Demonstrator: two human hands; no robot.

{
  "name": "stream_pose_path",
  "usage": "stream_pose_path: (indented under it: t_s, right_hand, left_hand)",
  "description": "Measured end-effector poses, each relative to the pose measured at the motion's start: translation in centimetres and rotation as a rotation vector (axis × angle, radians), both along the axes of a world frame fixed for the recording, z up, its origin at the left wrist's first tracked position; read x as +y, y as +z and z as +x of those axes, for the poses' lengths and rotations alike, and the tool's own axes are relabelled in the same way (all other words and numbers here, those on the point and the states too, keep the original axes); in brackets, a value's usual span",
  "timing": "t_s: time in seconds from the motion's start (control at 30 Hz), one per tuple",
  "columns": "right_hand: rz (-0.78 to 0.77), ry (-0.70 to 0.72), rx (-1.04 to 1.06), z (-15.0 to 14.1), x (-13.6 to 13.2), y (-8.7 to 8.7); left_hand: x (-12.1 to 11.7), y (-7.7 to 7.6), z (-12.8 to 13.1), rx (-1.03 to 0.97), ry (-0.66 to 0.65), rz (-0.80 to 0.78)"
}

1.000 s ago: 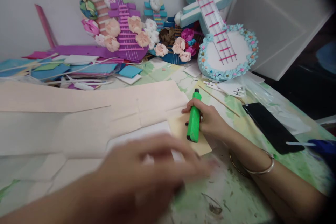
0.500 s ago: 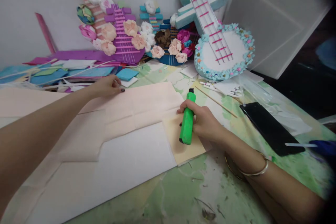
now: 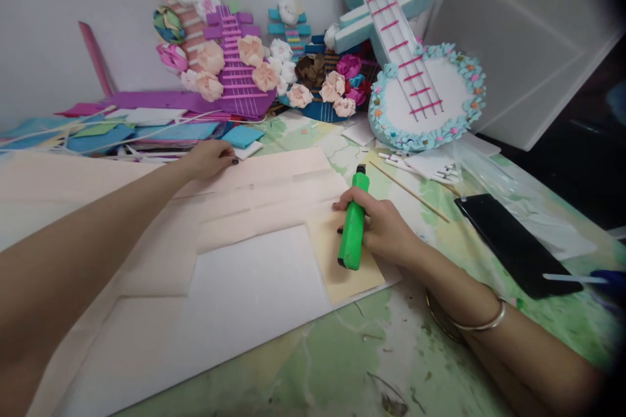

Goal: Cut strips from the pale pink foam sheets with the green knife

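Note:
In my right hand (image 3: 386, 225) is a green utility knife (image 3: 353, 225), its dark tip pointing away from me. The fingers wrap round its body, above a small yellow sheet (image 3: 342, 264). My left hand (image 3: 212, 159) reaches to the far edge of a creased pale pink paper (image 3: 278, 176), its fingers curled and closed at that edge. Part of the grip is hidden behind the hand. The pink paper lies partly over a white board (image 3: 254, 280), and the yellow sheet rests on the board's right end.
Behind stand paper-flowered toy guitars, one purple (image 3: 235, 65) and one light blue (image 3: 430, 94). Coloured sheets (image 3: 171, 132) are piled at the back left. A thin wooden stick (image 3: 411, 192), a black phone (image 3: 513, 241) and clear plastic (image 3: 489, 169) lie right of my right hand.
The whole view has shifted slightly, so most things appear a little further right. Both hands keep nearly the same places, and the utility knife stays in my right hand.

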State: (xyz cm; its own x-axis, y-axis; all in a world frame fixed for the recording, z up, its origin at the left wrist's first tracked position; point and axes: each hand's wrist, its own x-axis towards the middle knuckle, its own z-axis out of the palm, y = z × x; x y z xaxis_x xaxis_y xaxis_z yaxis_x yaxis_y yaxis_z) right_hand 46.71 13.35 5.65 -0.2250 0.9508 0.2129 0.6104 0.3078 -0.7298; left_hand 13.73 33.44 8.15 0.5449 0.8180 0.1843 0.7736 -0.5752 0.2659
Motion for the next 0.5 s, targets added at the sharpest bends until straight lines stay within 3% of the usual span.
stream_pose_path:
  t_s: [0.3,0.5]
  right_hand:
    - [-0.015,0.018,0.015,0.0,0.0,0.0]
    - [-0.020,0.016,0.026,0.0,0.0,0.0]
  left_hand:
    - [-0.1,-0.5,-0.6,0.024,-0.021,0.067]
    - [1.2,-0.9,-0.8,0.060,0.038,0.042]
